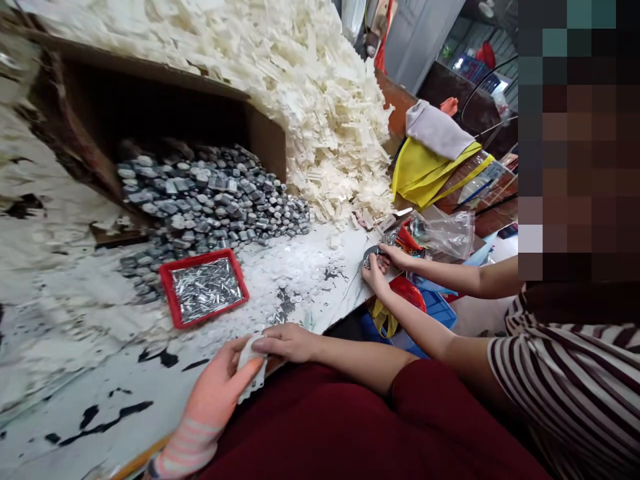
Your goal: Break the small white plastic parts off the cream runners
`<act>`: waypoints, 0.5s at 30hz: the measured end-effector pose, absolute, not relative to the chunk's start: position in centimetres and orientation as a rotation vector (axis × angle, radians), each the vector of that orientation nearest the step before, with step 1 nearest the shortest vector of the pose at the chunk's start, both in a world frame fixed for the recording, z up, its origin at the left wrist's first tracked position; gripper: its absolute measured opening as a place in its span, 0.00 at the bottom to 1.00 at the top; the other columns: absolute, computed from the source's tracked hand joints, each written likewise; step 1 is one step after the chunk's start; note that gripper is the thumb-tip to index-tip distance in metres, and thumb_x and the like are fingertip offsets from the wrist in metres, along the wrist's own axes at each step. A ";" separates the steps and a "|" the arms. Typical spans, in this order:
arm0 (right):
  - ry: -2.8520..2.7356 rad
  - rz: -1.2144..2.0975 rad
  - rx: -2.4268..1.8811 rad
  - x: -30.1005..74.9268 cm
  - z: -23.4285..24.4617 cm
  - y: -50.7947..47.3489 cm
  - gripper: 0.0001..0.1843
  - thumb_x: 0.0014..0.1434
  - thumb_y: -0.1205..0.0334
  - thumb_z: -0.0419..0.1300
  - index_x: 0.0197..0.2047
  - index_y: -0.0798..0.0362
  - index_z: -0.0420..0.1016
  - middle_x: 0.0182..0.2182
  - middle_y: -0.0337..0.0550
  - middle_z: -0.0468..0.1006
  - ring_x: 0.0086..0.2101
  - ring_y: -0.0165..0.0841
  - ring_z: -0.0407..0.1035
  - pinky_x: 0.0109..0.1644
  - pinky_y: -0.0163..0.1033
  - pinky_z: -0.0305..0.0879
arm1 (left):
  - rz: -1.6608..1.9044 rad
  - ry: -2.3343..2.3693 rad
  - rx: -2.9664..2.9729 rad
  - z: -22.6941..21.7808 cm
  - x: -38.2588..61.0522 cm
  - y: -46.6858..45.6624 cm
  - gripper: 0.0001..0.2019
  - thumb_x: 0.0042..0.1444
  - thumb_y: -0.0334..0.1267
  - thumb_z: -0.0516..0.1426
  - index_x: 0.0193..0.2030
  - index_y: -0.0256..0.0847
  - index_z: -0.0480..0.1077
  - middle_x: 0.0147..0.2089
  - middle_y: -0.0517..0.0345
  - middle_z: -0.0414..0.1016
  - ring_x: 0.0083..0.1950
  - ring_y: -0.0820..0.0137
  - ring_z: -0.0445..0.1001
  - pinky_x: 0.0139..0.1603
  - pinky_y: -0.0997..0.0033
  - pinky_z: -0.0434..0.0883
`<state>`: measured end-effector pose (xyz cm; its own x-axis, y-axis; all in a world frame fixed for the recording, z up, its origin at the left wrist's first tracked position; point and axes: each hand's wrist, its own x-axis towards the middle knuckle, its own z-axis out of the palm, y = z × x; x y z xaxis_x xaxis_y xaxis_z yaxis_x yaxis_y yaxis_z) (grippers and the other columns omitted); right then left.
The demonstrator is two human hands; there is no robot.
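In the head view, the person's left hand (pixel 220 387), apparently in a pink glove with a striped cuff, and right hand (pixel 285 343) are held close together near the table edge. Their fingers are closed narrowly on a white moulded plastic piece (pixel 250 367), which sits between both hands, just above a dark red garment (pixel 320 427). Its exact form is partly hidden by the fingers.

A large heap of cream plastic pieces (pixel 310 113) stands at the far side of the white-and-black-stained table (pixel 90 427). A dense mass of grey metal nuts (pixel 210 200) lies at the mouth of a cardboard carton (pixel 265 140). A red tray (pixel 241 272) holding silver metal pins rests beside the nuts. Small white discs (pixel 300 273) are scattered across the table.

To the right, a co-worker in a striped top uses both hands (pixel 380 261) on a dark ring (pixel 371 255). The stock stands ample; no finished count can be told.
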<state>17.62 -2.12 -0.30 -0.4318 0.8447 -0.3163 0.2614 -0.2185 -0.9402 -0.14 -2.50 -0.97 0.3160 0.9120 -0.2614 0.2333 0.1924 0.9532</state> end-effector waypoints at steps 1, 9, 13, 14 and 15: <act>-1.621 1.677 -1.330 17.5 -0.1 -2.2 0.21 0.59 0.43 0.54 0.32 0.55 0.66 0.26 0.34 0.66 0.30 0.26 0.61 0.34 0.31 0.56 | 0.709 1.236 1.327 -1.0 -0.3 -2.6 0.23 0.45 0.52 0.59 0.44 0.39 0.67 0.45 0.50 0.76 0.50 0.56 0.73 0.52 0.60 0.70; -1.881 1.711 -1.239 15.9 1.2 -2.9 0.23 0.58 0.43 0.55 0.25 0.55 0.61 0.22 0.31 0.60 0.26 0.23 0.56 0.32 0.30 0.53 | 0.910 1.419 1.314 -0.2 -0.4 -3.2 0.20 0.51 0.51 0.54 0.46 0.41 0.64 0.44 0.55 0.70 0.49 0.60 0.70 0.51 0.64 0.68; -1.829 1.623 -1.301 15.2 1.3 -3.5 0.23 0.58 0.44 0.55 0.24 0.54 0.59 0.20 0.30 0.57 0.25 0.23 0.53 0.29 0.30 0.50 | 0.938 1.427 1.298 0.3 -0.3 -3.5 0.21 0.52 0.52 0.53 0.48 0.41 0.63 0.44 0.55 0.70 0.46 0.62 0.70 0.48 0.65 0.69; -1.834 1.599 -1.309 15.1 1.3 -3.5 0.23 0.58 0.44 0.56 0.23 0.53 0.58 0.20 0.30 0.56 0.24 0.23 0.52 0.29 0.30 0.50 | 0.946 1.432 1.311 0.3 -0.3 -3.5 0.21 0.53 0.51 0.53 0.48 0.41 0.63 0.44 0.54 0.69 0.46 0.62 0.70 0.48 0.65 0.69; -1.840 1.580 -1.311 15.1 1.3 -3.5 0.24 0.58 0.44 0.56 0.23 0.53 0.57 0.20 0.30 0.55 0.24 0.23 0.51 0.29 0.30 0.49 | 0.956 1.441 1.343 0.2 -0.4 -3.5 0.20 0.54 0.51 0.52 0.49 0.41 0.62 0.44 0.54 0.69 0.45 0.62 0.70 0.47 0.65 0.69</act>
